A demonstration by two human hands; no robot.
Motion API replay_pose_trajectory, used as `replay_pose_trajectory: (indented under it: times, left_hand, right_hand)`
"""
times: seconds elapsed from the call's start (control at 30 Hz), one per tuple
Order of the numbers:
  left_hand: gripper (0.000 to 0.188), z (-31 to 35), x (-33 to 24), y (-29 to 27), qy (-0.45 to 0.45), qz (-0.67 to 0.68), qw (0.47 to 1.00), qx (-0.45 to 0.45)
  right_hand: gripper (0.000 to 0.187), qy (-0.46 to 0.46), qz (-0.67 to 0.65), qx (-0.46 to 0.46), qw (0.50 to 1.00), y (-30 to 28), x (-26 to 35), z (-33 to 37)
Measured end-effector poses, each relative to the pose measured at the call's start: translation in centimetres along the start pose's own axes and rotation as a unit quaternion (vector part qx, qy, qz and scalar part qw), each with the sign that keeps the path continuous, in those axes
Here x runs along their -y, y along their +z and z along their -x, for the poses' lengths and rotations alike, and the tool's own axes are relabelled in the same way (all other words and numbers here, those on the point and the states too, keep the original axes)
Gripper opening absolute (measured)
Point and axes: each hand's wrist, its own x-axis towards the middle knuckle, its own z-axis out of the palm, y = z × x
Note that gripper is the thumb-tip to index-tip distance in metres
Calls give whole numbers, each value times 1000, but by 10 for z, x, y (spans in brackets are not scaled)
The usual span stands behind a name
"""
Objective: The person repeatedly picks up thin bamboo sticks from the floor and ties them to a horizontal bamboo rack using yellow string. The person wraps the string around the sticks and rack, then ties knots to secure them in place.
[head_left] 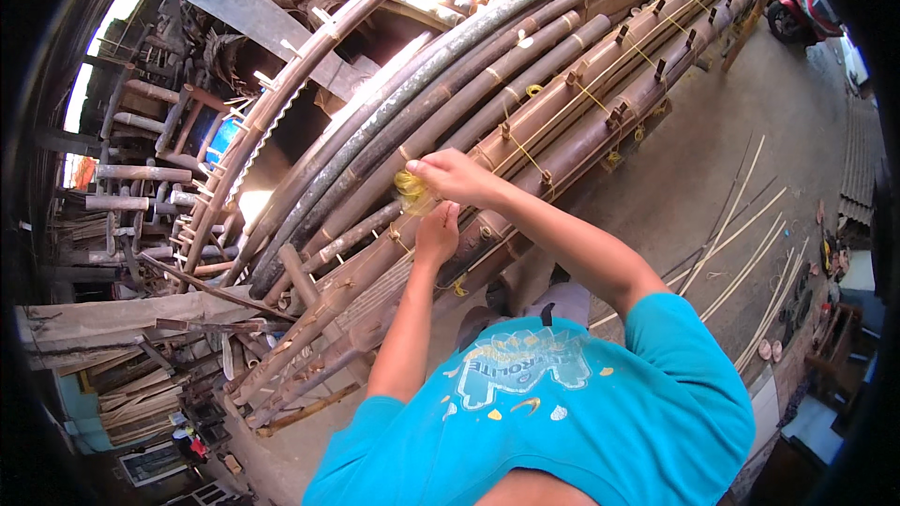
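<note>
A small bundle of thin yellow string (410,189) hangs just over the bamboo poles. My right hand (457,178) is closed on it, thumb and fingers pinched together at its upper end. Right below, my left hand (437,234) is closed with its thumb up against the lower side of the bundle; what its fingers grip is hidden. Beneath both hands runs a long split bamboo pole (525,136), with short dark pegs (574,78) along it and yellow string tied around. A second, darker bamboo pole (595,126) lies parallel, nearer to me.
More bamboo poles (506,66) lie beyond on the rack. A curved pole with pegs (328,33) rises at the left, near bamboo frames (141,171). Thin bamboo strips (750,258) are on the floor (787,150) at right. A red motorcycle (808,11) stands far right.
</note>
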Motion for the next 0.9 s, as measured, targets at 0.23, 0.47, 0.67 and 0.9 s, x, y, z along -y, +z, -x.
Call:
replay_pose_trajectory:
  times: [0.23,0.47,0.67,0.9]
  left_hand:
    - [24,12,-26,11,5,-3,996,-84]
    - [26,-30,-105,-26,85,130,971,-179]
    - [30,-117,45,-1,-1,-126,983,-135]
    - [31,-75,24,-52,-14,-115,987,-109]
  right_hand:
    - [42,44,42,75,995,16,-93,146]
    - [34,79,-647,-348,674,-2,-118,164]
    - [36,123,-724,-355,578,59,-163,209]
    - [50,279,-618,-303,670,72,-168,187]
